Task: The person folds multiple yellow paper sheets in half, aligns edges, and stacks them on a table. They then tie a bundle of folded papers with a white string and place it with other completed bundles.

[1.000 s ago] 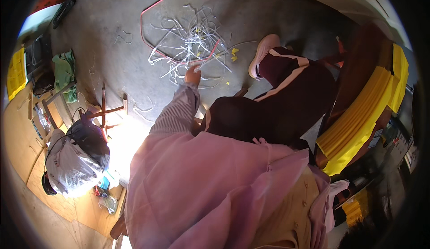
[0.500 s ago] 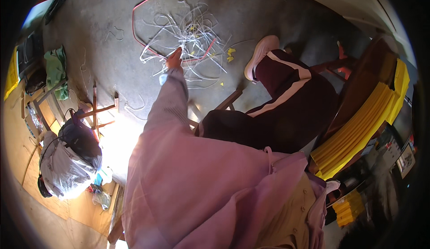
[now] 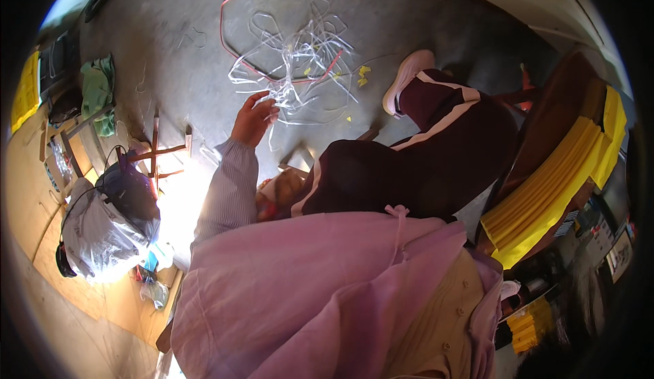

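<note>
On the grey floor ahead lies a loose tangle of clear, whitish plastic strips (image 3: 293, 59). My left hand (image 3: 253, 119) is at the near edge of this tangle, fingers curled and closed on gathered strips. A red strip or thin tube (image 3: 223, 28) bends round the tangle's left side and runs through it. The striped grey cuff (image 3: 231, 181) of my left sleeve comes from under my pink garment (image 3: 300, 277). My right hand does not show.
My leg in dark trousers (image 3: 415, 175) and a pale shoe (image 3: 407, 83) are right of the tangle. Small yellow scraps (image 3: 363, 76) lie beside it. At left are a wooden stool frame (image 3: 155, 153) and a bag (image 3: 105, 229); at right, yellow pleated cloth (image 3: 545, 181).
My left hand has drawn back toward me from the middle of the tangle, pulling strips along. The arm is now more bent and the view has shifted slightly.
</note>
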{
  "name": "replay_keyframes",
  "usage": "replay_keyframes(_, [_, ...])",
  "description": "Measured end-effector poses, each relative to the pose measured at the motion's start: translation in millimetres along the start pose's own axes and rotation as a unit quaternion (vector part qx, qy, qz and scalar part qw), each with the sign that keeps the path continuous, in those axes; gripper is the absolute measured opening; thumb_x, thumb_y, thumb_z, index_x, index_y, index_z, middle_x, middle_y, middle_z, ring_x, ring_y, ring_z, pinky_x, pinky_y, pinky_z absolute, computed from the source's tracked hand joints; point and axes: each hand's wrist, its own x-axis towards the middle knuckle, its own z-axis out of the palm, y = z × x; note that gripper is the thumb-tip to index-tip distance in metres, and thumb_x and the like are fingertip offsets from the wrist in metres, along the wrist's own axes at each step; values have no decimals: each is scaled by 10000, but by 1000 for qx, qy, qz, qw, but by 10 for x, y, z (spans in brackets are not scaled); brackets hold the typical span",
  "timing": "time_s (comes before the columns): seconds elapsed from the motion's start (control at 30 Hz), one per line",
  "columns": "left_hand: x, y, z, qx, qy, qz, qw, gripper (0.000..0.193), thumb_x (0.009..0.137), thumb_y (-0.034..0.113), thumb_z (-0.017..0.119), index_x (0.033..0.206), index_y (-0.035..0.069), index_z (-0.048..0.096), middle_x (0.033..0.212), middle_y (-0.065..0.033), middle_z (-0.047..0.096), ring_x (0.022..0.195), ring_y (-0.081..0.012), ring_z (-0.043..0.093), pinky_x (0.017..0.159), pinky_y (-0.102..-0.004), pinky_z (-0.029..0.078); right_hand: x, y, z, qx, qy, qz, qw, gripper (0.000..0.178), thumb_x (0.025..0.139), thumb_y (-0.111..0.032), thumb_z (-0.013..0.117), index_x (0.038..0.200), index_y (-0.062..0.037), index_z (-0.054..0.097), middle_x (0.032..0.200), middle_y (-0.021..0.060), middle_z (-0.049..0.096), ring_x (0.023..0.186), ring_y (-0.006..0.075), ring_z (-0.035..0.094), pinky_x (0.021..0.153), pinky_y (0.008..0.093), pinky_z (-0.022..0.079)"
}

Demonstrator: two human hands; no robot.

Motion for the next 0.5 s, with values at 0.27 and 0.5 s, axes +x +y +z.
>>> replay_keyframes(0.27, [939, -399, -548, 664, 388, 164, 618, 362, 755, 121, 825, 1065, 305, 788, 1083, -106, 687, 1217, -349, 559, 1073, -551, 462, -128, 59, -133, -9, -1, 27, 1000, 67, 972, -19, 728, 1037, -23, 745, 978, 52, 706, 822, 124, 603, 709, 268, 483])
replay_keyframes(0.5, [1826, -1403, -679, 699, 62, 119, 702, 313, 913, 269, 736, 1214, 217, 807, 1189, -127, 775, 1151, -335, 714, 1033, -417, 546, -191, 58, -257, -17, 1, 69, 997, 95, 967, -8, 727, 1057, -23, 753, 1006, 63, 715, 842, 135, 618, 723, 274, 493])
